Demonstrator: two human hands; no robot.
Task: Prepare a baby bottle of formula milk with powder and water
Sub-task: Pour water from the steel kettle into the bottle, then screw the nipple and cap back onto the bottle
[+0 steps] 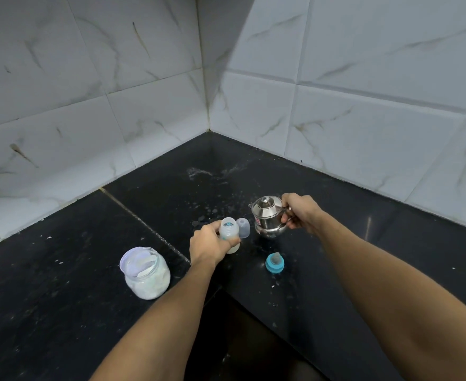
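**Water not yet poured**

The left hand (pixel 212 243) gripped the open bottle (pixel 229 235), upright on the table (pixel 363 243). The right hand (pixel 300 213) grasped the kettle (pixel 267 218) by its handle, just beside the bottle. Fitting the teat ring (pixel 274 263) and cap (pixel 243 227) appeared outstanding. The powder jar (pixel 146 273) stood apart, obstructing nothing.

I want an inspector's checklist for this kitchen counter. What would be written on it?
Surface: black stone counter, with scattered white specks and a pale smear near the corner.
Job's things: clear plastic baby bottle, top open; small clear dome cap behind it; teal screw ring with teat lying apart; lidded shiny steel kettle; clear jar of white powder.
Clutter: nothing seen beyond the specks.
Hands: left hand grips the bottle; right hand grips the kettle's handle.
Cables: nothing seen.
Surroundings: white marbled wall tiles, stained in places.
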